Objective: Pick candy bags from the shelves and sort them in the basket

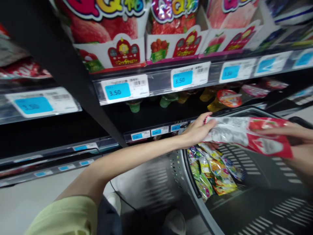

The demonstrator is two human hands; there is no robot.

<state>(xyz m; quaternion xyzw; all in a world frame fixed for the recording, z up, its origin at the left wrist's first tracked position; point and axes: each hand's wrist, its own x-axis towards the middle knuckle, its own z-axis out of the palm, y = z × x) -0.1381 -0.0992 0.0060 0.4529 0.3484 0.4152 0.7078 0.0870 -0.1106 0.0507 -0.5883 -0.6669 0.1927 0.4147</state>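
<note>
My left hand [197, 132] reaches across from the left and grips one end of a red and silver snack bag [234, 132]. At the right edge, my right hand [297, 140] has hold of the bag's other end, with fingers lying along its top. The bag is stretched sideways between both hands, over a grey plastic shopping basket [202, 209]. Inside the basket, several small colourful candy packets [217, 169] lie against its left end, below the bag. Motion slightly smears the right hand.
Boxes of QQ gummy candy packs [127, 49] stand on the upper shelf, above price tags [124, 89] marked 3.50. Jelly cups [227, 98] sit on the shelf below. A dark shelf post [61, 55] runs down at left. A thin cable [127, 202] crosses the floor near shoes [114, 202].
</note>
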